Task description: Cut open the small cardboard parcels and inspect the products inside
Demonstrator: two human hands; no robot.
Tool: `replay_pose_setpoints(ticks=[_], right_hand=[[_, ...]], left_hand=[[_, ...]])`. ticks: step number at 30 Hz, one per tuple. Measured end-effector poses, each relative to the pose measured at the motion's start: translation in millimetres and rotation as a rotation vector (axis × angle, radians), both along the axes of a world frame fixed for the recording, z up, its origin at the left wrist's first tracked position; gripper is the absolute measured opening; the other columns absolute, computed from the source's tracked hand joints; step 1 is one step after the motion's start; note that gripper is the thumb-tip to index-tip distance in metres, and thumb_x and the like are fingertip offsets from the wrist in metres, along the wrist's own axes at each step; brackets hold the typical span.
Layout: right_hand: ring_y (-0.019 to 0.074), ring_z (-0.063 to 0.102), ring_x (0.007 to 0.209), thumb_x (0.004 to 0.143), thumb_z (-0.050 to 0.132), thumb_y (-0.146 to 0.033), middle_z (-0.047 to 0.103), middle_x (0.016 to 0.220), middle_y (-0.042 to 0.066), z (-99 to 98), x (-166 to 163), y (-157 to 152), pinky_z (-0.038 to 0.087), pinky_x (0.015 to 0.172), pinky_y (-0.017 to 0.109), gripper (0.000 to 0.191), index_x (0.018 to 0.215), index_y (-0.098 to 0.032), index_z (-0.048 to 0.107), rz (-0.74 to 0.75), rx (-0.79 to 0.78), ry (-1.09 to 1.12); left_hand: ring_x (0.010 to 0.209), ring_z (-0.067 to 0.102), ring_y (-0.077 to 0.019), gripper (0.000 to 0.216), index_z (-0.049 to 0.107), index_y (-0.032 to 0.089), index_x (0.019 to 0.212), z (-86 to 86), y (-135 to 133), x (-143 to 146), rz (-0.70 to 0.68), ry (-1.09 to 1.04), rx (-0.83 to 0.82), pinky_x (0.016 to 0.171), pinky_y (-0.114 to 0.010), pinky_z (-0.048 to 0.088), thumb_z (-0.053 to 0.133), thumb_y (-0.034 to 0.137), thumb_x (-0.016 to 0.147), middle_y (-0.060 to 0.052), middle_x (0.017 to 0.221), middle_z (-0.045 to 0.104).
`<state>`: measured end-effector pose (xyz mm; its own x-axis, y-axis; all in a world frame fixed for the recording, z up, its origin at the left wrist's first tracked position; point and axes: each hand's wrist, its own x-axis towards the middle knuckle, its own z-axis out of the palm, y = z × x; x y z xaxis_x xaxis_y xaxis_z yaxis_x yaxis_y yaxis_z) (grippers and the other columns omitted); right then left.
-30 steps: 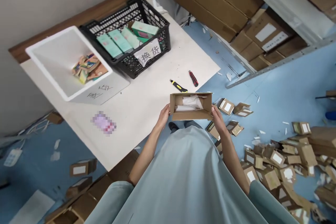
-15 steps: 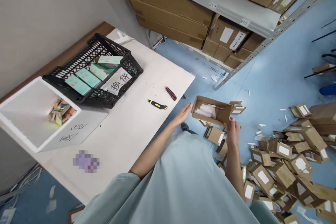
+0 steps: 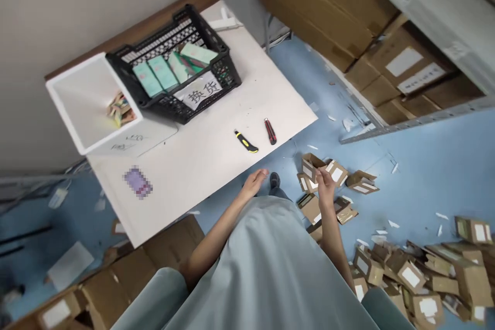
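Note:
My left hand [image 3: 256, 181] is held just off the table's front edge, fingers stretched out and nothing in it. On the other side of my body, my right hand [image 3: 325, 185] hangs above the floor, its fingers loosely bent and apart, also holding nothing. Beyond it, an open cardboard box [image 3: 309, 169] lies on the floor among other small cartons [image 3: 335, 171]. Nearest my left hand on the white table [image 3: 185, 175] lie a black and yellow utility knife [image 3: 246, 141] and a red and black utility knife [image 3: 270, 131].
A black plastic crate [image 3: 232, 75] holding several mint-green boxes [image 3: 164, 71] stands on the table beside a white bin [image 3: 150, 136] with crumpled scraps. A pixelated purple item [image 3: 138, 181] lies near the left edge. Shelving with cartons [image 3: 410, 62] rises at right; discarded boxes [image 3: 413, 273] cover the floor.
Both hands have let go of the open cardboard box that was between them, and it is out of their grasp. My view has turned toward the left, and the hands have come apart from it.

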<state>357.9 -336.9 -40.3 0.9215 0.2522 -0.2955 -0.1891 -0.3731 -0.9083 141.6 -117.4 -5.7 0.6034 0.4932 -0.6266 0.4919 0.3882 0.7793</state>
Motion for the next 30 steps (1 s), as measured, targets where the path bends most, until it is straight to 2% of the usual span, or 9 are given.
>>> replay_pose_setpoints(ticks=[4,6,11,16,19,22,30], right_hand=[[0.0335,0.079,0.122,0.088,0.074,-0.072,0.086,0.122,0.014,-7.5,-11.7,54.7,0.06,0.113,0.054,0.055,0.113,-0.023,0.078,0.305,0.018,0.117],[0.0337,0.08,0.122,0.088,0.075,-0.071,0.086,0.123,0.015,-9.3,-25.0,75.2,0.06,0.113,0.054,0.054,0.112,-0.024,0.079,0.434,0.02,0.172],[0.0329,0.082,0.117,0.087,0.075,-0.073,0.087,0.115,0.014,-6.0,-66.1,110.9,0.063,0.109,0.052,0.052,0.107,-0.025,0.077,0.691,0.039,0.249],[0.0317,0.083,0.112,0.084,0.08,-0.067,0.087,0.11,0.013,9.2,-118.7,142.3,0.063,0.11,0.053,0.045,0.101,-0.026,0.076,0.922,0.059,0.246],[0.0316,0.082,0.108,0.083,0.081,-0.063,0.086,0.109,0.013,22.2,-166.8,161.6,0.064,0.108,0.054,0.041,0.099,-0.026,0.075,1.064,0.068,0.2],[0.0317,0.081,0.108,0.083,0.081,-0.059,0.085,0.109,0.012,36.2,-227.2,177.7,0.065,0.104,0.053,0.037,0.099,-0.026,0.074,1.216,0.096,0.157],[0.0314,0.08,0.106,0.087,0.079,-0.055,0.082,0.107,0.011,65.1,-403.8,193.1,0.065,0.098,0.051,0.035,0.104,-0.026,0.074,1.607,0.167,0.036]], left_hand=[[0.129,0.077,-0.0402,0.09,0.079,0.02,0.122,-0.3,-11.0,-54.1,0.325,0.104,-0.049,0.117,-0.057,0.057,0.078,0.096,0.072,-0.021,0.138,0.081],[0.129,0.077,-0.0399,0.091,0.08,0.02,0.122,1.7,-18.9,-80.5,0.468,0.123,-0.057,0.117,-0.057,0.057,0.082,0.094,0.069,-0.021,0.137,0.082],[0.128,0.078,-0.0391,0.087,0.08,0.022,0.126,14.8,-38.0,-136.3,0.744,0.105,-0.029,0.118,-0.057,0.057,0.085,0.089,0.071,-0.02,0.14,0.081],[0.131,0.077,-0.0386,0.081,0.079,0.021,0.13,35.2,-57.0,-186.6,0.939,0.0,0.027,0.119,-0.057,0.056,0.083,0.085,0.08,-0.02,0.143,0.08],[0.132,0.076,-0.0375,0.074,0.079,0.022,0.131,47.5,-72.7,-230.1,1.049,-0.067,0.08,0.12,-0.056,0.056,0.083,0.08,0.084,-0.019,0.144,0.08],[0.131,0.077,-0.0366,0.071,0.079,0.022,0.13,56.3,-95.6,-285.8,1.179,-0.111,0.139,0.12,-0.055,0.056,0.084,0.077,0.085,-0.018,0.142,0.08],[0.125,0.078,-0.0346,0.064,0.079,0.022,0.126,64.1,-182.1,-434.9,1.595,-0.11,0.293,0.114,-0.052,0.059,0.082,0.073,0.088,-0.017,0.136,0.082]])
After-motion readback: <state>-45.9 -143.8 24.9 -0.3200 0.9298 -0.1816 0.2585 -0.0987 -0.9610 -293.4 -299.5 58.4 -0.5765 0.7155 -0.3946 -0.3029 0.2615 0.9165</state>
